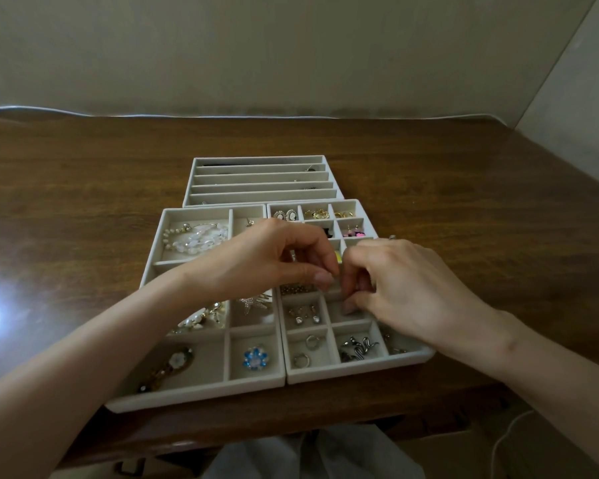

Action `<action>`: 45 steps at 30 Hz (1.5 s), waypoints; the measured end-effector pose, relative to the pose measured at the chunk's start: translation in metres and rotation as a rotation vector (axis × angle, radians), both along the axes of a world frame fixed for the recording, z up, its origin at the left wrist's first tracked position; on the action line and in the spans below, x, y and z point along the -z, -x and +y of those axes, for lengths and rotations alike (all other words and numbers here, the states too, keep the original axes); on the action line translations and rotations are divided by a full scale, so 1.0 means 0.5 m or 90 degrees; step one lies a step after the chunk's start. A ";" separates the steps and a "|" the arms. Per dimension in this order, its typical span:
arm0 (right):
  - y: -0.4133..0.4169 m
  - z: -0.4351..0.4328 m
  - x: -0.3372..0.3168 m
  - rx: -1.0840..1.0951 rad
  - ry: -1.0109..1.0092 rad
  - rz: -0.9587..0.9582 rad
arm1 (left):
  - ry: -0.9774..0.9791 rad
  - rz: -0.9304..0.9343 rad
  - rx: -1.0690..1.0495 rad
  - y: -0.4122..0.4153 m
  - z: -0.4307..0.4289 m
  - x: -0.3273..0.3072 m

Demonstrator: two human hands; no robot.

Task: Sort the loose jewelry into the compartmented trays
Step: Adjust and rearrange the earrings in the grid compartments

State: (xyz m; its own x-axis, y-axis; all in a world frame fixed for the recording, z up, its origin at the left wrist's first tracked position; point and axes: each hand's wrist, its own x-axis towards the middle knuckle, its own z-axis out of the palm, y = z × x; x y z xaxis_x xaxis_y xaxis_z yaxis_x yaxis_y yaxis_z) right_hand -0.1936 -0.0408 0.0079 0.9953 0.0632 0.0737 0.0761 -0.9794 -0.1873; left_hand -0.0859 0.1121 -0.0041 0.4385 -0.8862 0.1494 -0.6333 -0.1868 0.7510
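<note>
Three pale felt trays lie on a wooden table. The right tray (360,369) has small compartments holding earrings, silver hoops (312,341) and silver snake-shaped pieces (360,345). The left tray (194,392) has larger compartments with a pearl necklace (196,238) and a blue flower brooch (255,358). My left hand (267,261) and my right hand (405,281) meet over the middle of the right tray. Both have curled fingers with pinched tips that nearly touch each other. They seem to pinch a tiny piece, hidden between the fingertips.
A back tray (256,160) with long narrow slots sits behind the other two. The left tray overhangs the table's near edge. A wall rises close behind the table (83,188). White cloth (308,454) lies below the edge, and a thin cable (505,433) hangs at the lower right.
</note>
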 end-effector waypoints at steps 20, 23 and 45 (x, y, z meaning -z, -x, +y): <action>0.033 -0.085 -0.026 0.035 -0.316 -0.098 | -0.271 -0.322 -0.016 0.079 -0.040 -0.028; 0.039 -0.092 -0.026 0.022 -0.331 -0.130 | -0.325 -0.350 -0.060 0.093 -0.059 -0.037; 0.047 -0.121 -0.021 -0.018 -0.296 -0.075 | -0.372 -0.407 -0.144 0.089 -0.062 -0.077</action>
State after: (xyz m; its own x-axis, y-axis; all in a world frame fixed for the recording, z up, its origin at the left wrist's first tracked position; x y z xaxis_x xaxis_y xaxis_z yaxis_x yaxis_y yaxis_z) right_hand -0.2171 -0.1011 0.0183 0.9769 0.0240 0.2124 0.1486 -0.7906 -0.5940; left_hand -0.1301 0.0813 0.0343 0.5997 -0.7999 -0.0222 -0.7999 -0.6000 0.0128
